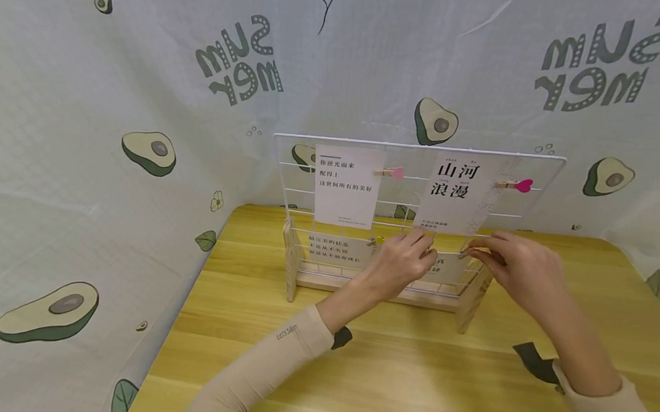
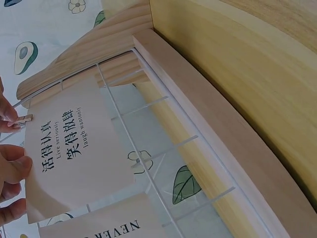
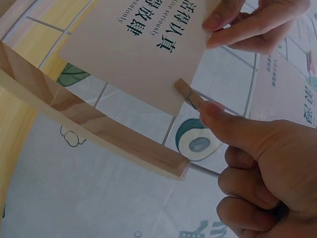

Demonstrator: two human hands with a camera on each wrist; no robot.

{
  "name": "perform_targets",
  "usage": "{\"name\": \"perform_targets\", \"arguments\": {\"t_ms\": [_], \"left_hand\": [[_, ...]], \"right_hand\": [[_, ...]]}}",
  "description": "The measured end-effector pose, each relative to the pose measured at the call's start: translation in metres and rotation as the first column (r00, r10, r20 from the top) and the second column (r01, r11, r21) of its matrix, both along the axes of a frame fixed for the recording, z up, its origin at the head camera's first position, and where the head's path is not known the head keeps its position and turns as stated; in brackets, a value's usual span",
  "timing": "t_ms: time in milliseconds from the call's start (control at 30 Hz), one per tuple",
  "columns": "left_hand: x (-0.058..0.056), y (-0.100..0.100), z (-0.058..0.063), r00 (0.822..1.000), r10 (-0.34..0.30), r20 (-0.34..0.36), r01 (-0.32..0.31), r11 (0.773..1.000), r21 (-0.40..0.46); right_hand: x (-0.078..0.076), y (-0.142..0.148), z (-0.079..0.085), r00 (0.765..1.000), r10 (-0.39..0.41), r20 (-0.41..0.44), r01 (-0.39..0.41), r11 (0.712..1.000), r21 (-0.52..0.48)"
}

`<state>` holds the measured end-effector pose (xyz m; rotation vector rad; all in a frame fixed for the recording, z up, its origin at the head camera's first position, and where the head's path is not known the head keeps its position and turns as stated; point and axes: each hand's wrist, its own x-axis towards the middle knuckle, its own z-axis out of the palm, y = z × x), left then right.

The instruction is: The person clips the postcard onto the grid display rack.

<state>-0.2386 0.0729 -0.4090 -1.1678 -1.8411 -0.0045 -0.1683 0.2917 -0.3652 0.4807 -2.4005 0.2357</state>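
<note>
A small white card printed with Chinese and English text lies against the lower right of a white wire grid. My left hand pinches the card's upper edge between thumb and fingers. At the card's upper right corner, my right hand holds a small wooden clothespin between thumb and index finger. The clothespin's tip overlaps the card, and its back end is hidden by the fingers. The other right fingers are curled into the palm.
The grid stands in a wooden base on a wood-grain table. Clipped to it are an upper left card, an upper right card and a lower left card. Behind hangs an avocado-print cloth.
</note>
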Motion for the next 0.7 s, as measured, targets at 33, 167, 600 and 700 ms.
{"name": "perform_targets", "arguments": {"t_ms": [33, 167, 600, 700], "left_hand": [[0.000, 0.000, -0.001, 1.000, -0.001, -0.006, 0.001, 1.000, 0.002], [-0.001, 0.001, -0.003, 1.000, -0.002, -0.023, 0.002, 1.000, 0.013], [0.010, -0.019, -0.005, 0.995, -0.088, 0.040, 0.084, 0.993, 0.083], [0.018, -0.036, -0.009, 0.992, -0.092, 0.083, 0.084, 0.992, 0.099]], "right_hand": [[0.000, 0.000, 0.000, 1.000, 0.001, 0.001, -0.001, 1.000, 0.003], [-0.001, 0.000, 0.001, 1.000, 0.000, 0.028, 0.000, 1.000, 0.007], [0.008, 0.001, -0.001, 0.999, -0.023, 0.032, 0.024, 1.000, -0.021], [0.014, 0.001, -0.007, 1.000, -0.022, -0.003, 0.021, 0.998, -0.054]]}}
